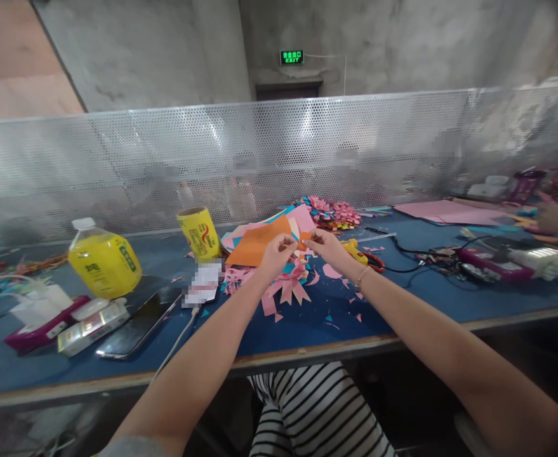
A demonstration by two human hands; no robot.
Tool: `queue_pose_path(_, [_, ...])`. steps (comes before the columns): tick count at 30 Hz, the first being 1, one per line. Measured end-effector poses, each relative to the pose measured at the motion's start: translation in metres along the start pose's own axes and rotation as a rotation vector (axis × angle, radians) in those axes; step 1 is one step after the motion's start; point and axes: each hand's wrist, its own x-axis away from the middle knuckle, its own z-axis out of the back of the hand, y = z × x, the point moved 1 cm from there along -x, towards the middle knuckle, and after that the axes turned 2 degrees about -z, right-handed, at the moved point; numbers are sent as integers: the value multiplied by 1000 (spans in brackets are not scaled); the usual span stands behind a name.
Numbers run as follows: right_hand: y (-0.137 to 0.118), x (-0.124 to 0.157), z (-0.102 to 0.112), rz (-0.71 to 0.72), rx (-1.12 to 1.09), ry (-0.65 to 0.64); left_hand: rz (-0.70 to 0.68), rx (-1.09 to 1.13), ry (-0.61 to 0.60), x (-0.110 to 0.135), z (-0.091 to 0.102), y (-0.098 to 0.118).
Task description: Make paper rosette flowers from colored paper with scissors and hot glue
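Grasping a small, flat orange paper piece (304, 238) at the fingertips of the right hand (326, 246), raised above the littered middle of a flat blue table (279, 336). With the left hand (277, 252), curled close beside that piece; cannot tell whether also pinching it. Being thin, could crease or tear if tugged unevenly; could also slip from so slight a hold and get lost among pink and blue paper scraps (291, 290) below, some fork-ended, some slivered. Just behind the left hand, smooth and broad, overlapping other coloured paper, a larger orange paper sheet (254, 244). Farther back, ruffled and looped, a heap of pink paper bows (345, 212). Near the right wrist, partly hidden, a yellow plastic tool (355, 249). Leftward, a hollow yellow cylinder (200, 236); beyond, a clear plastic bottle of yellow liquid (103, 261).
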Motion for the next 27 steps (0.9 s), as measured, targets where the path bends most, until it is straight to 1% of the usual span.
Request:
queue_pose_path(4, [-2, 1, -1, -1, -41, 0, -50, -97, -21, -2, 1, -5])
queue_pose_path(7, [-2, 1, -2, -21, -82, 9, -52, -160, -29, -3, 1, -6])
queue_pose_path(11, [0, 1, -4, -40, -152, 13, -58, -186, -36, -2, 0, -3])
queue_pose_path(14, [1, 1, -6, -36, -218, 38, -44, -194, -48, 1, -1, 0])
queue_pose_path(18, [2, 2, -9, -82, -331, 33, 1, -242, -53, 2, -2, 2])
queue_pose_path(21, [1, 2, -10, -106, -383, 37, 1, -235, -51, 2, -3, 2])
queue_pose_path(27, [1, 3, -9, -125, -413, 37, 18, -150, -51, 3, -4, 3])
